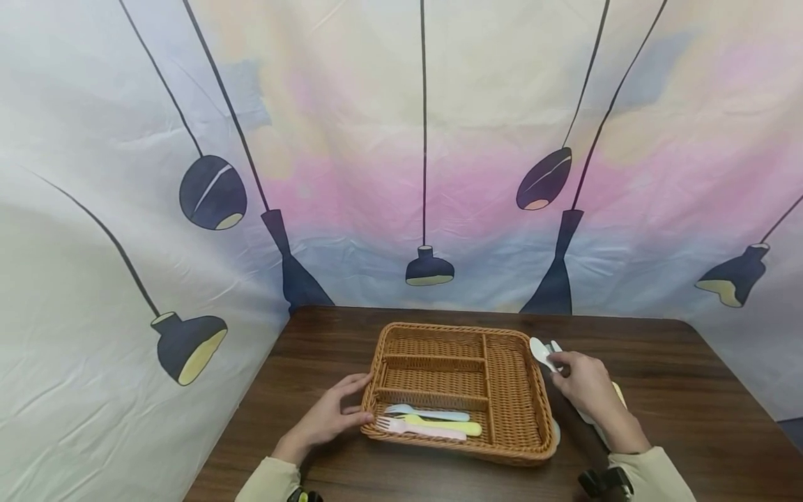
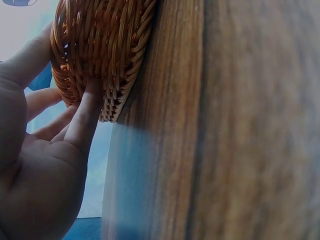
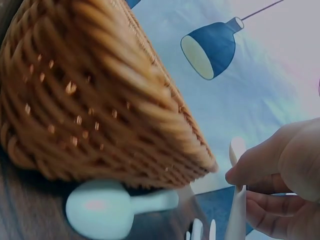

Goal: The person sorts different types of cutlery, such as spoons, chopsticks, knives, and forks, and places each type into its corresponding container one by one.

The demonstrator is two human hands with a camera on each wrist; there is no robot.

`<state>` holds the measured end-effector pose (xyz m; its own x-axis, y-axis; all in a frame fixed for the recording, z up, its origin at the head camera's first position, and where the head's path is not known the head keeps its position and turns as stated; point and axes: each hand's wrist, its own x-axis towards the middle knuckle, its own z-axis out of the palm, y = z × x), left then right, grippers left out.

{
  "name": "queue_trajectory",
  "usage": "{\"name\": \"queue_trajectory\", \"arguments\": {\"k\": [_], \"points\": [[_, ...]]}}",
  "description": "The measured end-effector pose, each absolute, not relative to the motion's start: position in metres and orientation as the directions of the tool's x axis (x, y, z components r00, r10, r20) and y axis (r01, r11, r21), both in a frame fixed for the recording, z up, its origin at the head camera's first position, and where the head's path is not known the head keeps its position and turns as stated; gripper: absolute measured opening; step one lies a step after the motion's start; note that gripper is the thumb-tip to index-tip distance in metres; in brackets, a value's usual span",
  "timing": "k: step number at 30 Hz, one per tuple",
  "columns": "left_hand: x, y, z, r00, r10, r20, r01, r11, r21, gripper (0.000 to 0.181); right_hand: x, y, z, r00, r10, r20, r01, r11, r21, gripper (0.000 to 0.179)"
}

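Observation:
A brown wicker basket [image 1: 517, 390] with divided compartments sits on the table. Its front left compartment holds a blue fork [image 1: 448, 415], a yellow piece of cutlery [image 1: 467, 427] and a pink fork [image 1: 433, 430]. At the basket's left end, my left hand [image 1: 329, 411] holds the rim and outer wall, its fingers [image 2: 87, 112] against the weave in the left wrist view. Beyond the right wall, my right hand [image 1: 586, 383] pinches a white spoon [image 1: 539, 351] between thumb and fingers, its handle [image 3: 236, 215] pointing down in the right wrist view.
A pale green spoon [image 3: 100, 210] lies on the table against the basket's right side. More cutlery, including a yellow piece [image 1: 619, 394], lies partly hidden around my right hand. The dark wooden table [image 1: 677, 390] ends at a cloth [image 1: 477, 209] printed with lamps.

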<state>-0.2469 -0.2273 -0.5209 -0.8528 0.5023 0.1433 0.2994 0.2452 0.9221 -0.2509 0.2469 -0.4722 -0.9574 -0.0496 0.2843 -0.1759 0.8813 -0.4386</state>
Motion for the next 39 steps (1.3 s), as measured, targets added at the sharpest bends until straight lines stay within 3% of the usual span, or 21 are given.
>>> {"name": "queue_trajectory", "arguments": {"k": [15, 39], "points": [[-0.246, -0.227, -0.519, -0.86, 0.493, 0.13, 0.279, 0.241, 0.93, 0.08, -0.263, 0.211, -0.462, -0.921, -0.14, 0.363, -0.302, 0.846, -0.44, 0.026], [-0.246, -0.227, -0.521, -0.854, 0.502, 0.138, 0.294, 0.246, 0.924, 0.078, -0.274, 0.155, -0.45, -0.892, -0.247, 0.378, -0.412, 0.789, -0.456, 0.026]]}}
